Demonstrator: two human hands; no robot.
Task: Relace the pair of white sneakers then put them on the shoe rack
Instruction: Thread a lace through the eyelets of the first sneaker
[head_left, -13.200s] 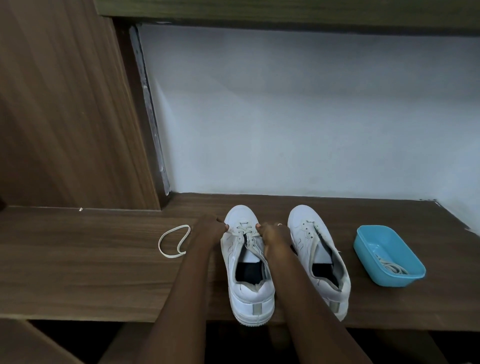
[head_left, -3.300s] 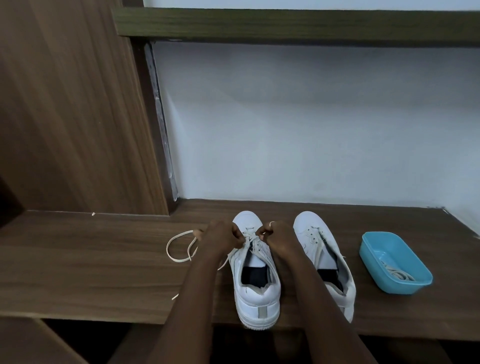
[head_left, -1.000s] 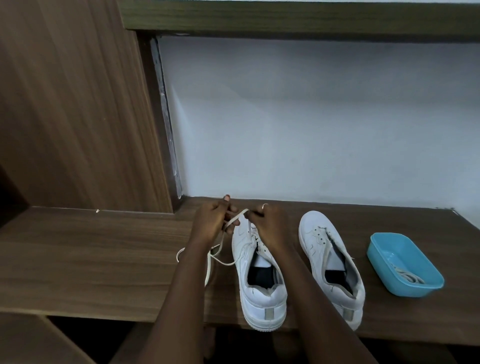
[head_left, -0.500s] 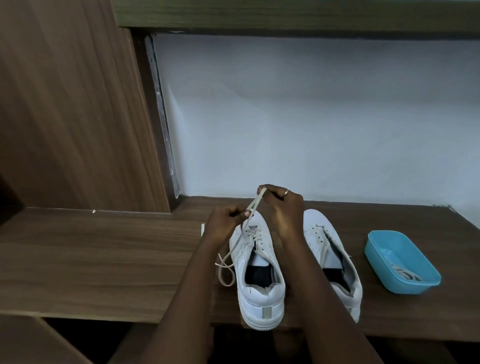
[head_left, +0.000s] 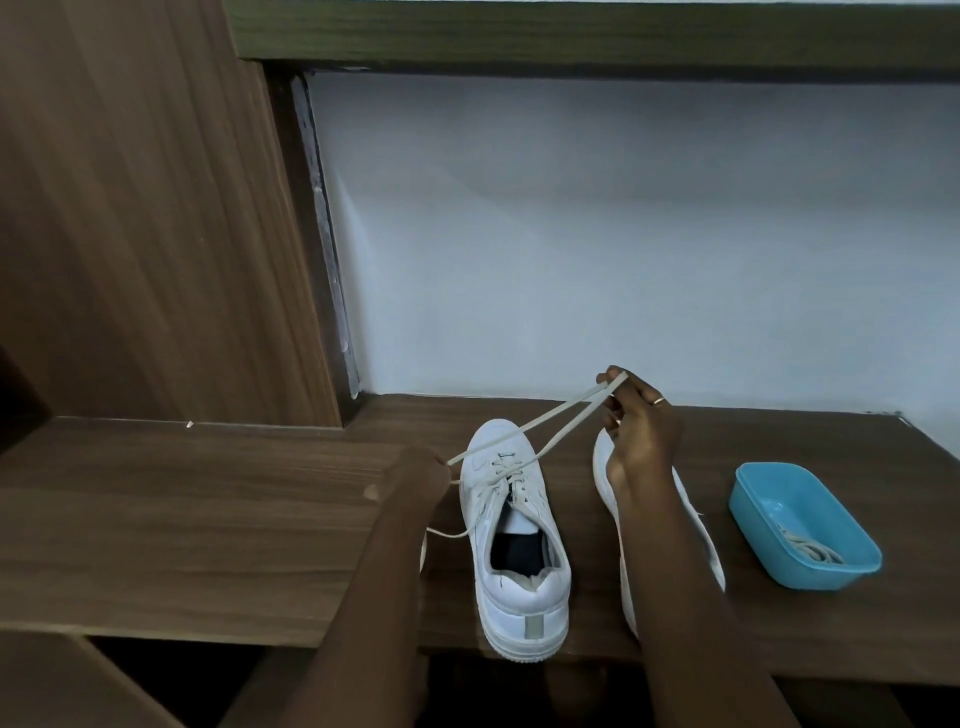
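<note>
Right hand (head_left: 641, 441) pinches lace (head_left: 545, 421) loop at sneaker's (head_left: 514, 525) one o'clock. Left hand (head_left: 415, 480) grips lace, fingertips hidden. Forearm (head_left: 670, 566) half-covers second sneaker (head_left: 701, 540).

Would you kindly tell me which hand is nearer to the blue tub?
Right. The right hand, pinching the lace, is raised just left of the tub; the left hand is farther left, beyond the sneaker being laced.
</note>
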